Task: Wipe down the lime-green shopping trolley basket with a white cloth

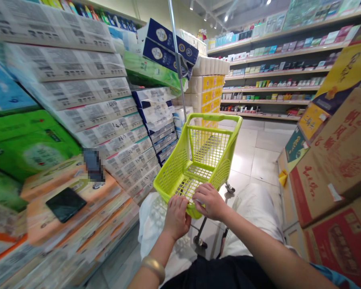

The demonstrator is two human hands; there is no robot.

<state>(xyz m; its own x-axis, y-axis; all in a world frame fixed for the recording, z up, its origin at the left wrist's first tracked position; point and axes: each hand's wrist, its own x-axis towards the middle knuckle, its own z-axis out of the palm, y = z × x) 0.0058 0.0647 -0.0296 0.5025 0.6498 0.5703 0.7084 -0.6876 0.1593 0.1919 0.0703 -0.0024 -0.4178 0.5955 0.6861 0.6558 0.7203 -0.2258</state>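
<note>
A lime-green shopping cart (pixel 195 160) with a grid-like basket stands in front of me. Over its near rim, my left hand (pixel 177 216) is closed with the fingers curled; what they hold, if anything, is hidden. My right hand (pixel 209 200) is just beside it, also closed, fingertips pointing toward the left hand. A small pale bit shows at the right fingertips, too small to name. Under my left forearm lies a white translucent plastic bag (pixel 152 222) with small round pale shapes in it. A bracelet circles my left wrist.
To the left, a dark flat device (pixel 65 204) rests on orange packs (pixel 39 220), near a blurred-out patch. Tall stacks of wrapped packs (pixel 102 84) rise behind. Cardboard cartons (pixel 343 152) line the right side. Stocked shelves (pixel 270 70) fill the back, beyond the tiled floor (pixel 264 164).
</note>
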